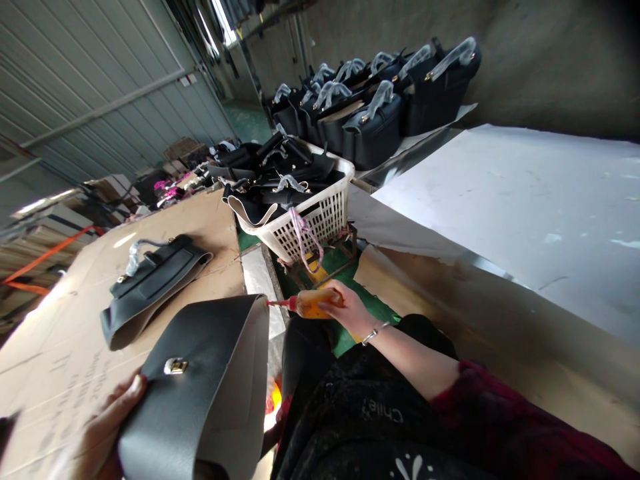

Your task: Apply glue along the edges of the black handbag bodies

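Note:
My left hand [107, 420] grips the side of a black leather bag panel [200, 353], its thumb on the outer face near a small gold clasp [175, 366]. The panel curves over, showing its pale grey lining on the right. In my right hand [350, 308] is an orange squeeze bottle [315, 303] with a red nozzle, held sideways. The nozzle's tip is at the panel's upper right edge; whether it touches cannot be made out. Behind the panel, another black bag piece [155, 283] with a plastic-wrapped handle lies on the cardboard.
A white plastic basket [305, 230] full of black bag parts stands ahead. Several finished-looking black bags [375, 127] with wrapped handles are lined up behind it. Cardboard [60, 333] covers the left table; white sheeting [525, 200] covers the right one. Stacked boards [35, 257] are far left.

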A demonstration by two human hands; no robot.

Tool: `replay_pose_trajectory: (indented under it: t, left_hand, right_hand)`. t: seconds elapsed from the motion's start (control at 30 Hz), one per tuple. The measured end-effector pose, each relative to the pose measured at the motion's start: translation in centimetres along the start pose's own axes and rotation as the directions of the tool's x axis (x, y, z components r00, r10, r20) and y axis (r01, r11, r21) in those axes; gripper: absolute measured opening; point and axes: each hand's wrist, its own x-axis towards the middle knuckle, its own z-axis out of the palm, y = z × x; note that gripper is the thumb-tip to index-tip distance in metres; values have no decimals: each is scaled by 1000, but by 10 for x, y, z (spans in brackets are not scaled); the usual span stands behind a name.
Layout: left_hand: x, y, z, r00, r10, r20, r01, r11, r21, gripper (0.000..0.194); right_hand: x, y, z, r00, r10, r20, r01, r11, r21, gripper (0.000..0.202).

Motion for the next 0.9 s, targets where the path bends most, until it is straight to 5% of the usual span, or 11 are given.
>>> replay_pose_trajectory:
  t: [0.2,0.5,0.77,0.9]
  left_hand:
    - [-9,0,9,1000,3,26,-3,999,-35,41]
    - [4,-4,-2,1000,-7,-3,6,996,-87,47]
    - [-2,-2,2,1000,15,-23,-16,998,-54,49]
    - [1,-6,-1,998,59,-16,-59,998,-11,42]
  right_hand:
    - [-12,6,4,993,84,83,-93,990,110,47]
    - [-44,1,0,972,178,153,-195,976,100,39]
    - [-67,-12,-3,947,152,282,-176,983,60,25]
    - [-58,-7,-3,983,66,171,-63,998,-22,21]
